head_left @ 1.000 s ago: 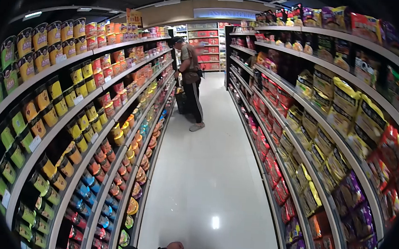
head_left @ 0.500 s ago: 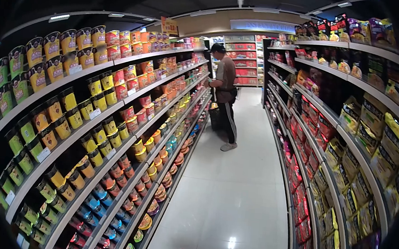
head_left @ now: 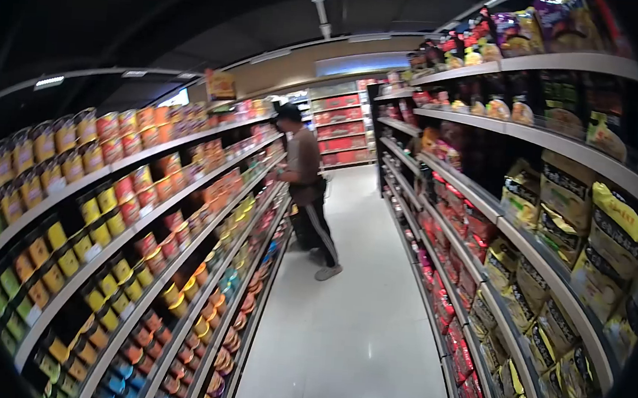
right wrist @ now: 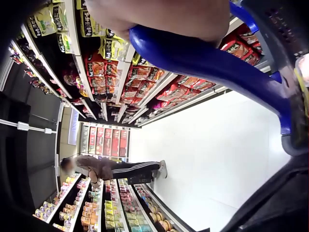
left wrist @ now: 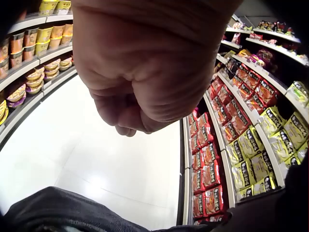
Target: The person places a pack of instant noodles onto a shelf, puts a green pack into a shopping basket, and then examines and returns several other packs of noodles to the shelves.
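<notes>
Your right hand (right wrist: 169, 14) is the one on the load: it grips the blue handle (right wrist: 207, 63), wrapped rather than flat. The basket (right wrist: 280, 24) hangs below that hand. Key relation: the handle's long axis runs slantwise down from your right hand to the basket rim, so the weight is all on your right side. Your left hand (left wrist: 145, 63) is well apart from it, fingers loosely curled, nothing visible in it; palm side mostly hidden, so can't rule out something tiny.

Hard to make out: your right fingertips are cut off at the top of the right wrist view. Only a corner of the basket shows; can't tell what's inside. From the head view you get just the top of each hand at the bottom edge.

Farther out: packets (head_left: 616, 227) on the shelves to the right of your right hand, cups (head_left: 65, 133) on those left of your left hand, both beyond contact. Floor (head_left: 346, 334) runs ahead between them. Ahead of your left hand, a person (head_left: 307, 161) faces the cup side, dark container (head_left: 304, 227) beside their legs, details lost. Sign (head_left: 362, 64) beyond: blurred, unreadable.
</notes>
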### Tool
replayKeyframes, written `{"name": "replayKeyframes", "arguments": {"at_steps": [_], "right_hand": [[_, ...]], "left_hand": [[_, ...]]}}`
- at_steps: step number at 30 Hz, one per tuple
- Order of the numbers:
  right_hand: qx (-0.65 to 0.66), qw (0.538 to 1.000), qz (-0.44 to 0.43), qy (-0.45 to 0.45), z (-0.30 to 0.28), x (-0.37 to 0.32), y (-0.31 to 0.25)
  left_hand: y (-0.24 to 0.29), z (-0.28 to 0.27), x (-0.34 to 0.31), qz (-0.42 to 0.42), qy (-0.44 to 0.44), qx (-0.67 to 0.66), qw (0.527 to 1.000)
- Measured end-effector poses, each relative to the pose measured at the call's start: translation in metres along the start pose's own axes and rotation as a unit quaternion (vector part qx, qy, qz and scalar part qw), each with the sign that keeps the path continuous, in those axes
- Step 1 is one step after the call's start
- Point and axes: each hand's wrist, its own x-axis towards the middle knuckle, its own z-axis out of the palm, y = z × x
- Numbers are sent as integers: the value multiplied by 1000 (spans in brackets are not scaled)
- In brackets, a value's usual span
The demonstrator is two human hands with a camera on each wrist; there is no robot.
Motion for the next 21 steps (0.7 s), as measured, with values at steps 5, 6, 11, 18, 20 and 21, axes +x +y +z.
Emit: {"name": "replayKeyframes", "arguments": {"at_steps": [5,6,11,18,20,21], "right_hand": [[-109,992,-55,4,91,-29,-31],[-106,991,-76,15,95,-16,-22],[-60,996,-62,-30,160,-48,-64],[-38,999,-24,-20,228,-5,-36],[-43,999,-23,1,250,7,-30],[-47,998,-30,4,260,10,-29]], "left_hand": [[8,-20,44,17,-40,-24,999],[6,-20,53,10,-34,-21,999],[-21,-34,106,10,-29,-32,999],[-80,-75,204,-14,4,-49,999],[-98,-95,234,-6,47,-70,996],[-107,-104,246,-12,61,-76,995]]}}
